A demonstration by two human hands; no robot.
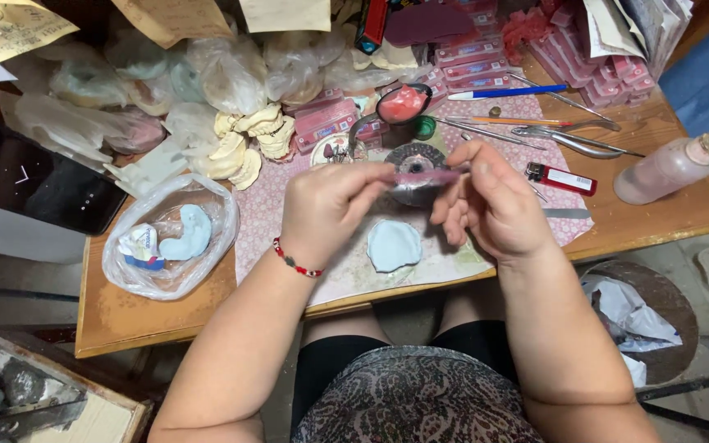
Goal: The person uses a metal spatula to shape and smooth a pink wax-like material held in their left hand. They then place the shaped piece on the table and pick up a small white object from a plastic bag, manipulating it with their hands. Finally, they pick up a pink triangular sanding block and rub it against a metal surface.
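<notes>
Both hands are up over the middle of the wooden table (125, 316), and they share 1 thin pink strip (428, 175) that looks like soft wax. The left hand (326, 205) pinches the left end of the strip with its fingertips, and the right hand (490, 201) pinches the right end, so both hands are closed on it and the strip is stretched flat between them. It hangs in the air, not touching the table. Right under it sits a small round metal dish (414, 158), and nearer the front edge lies a pale blue mould (394, 244) on a pink dotted cloth (264, 213). A red lighter (561, 178) lies just to the right of the hands, and a pink squeeze bottle (668, 168) lies near the right edge. White plaster teeth casts (244, 143) are piled toward the back left, and a clear bag (170, 238) with another blue piece sits near the left edge. I think the step in hand is shaping or softening the strip. The next move calls for a gentle, even hold with both hands, because a thin strip like this could bend or tear
</notes>
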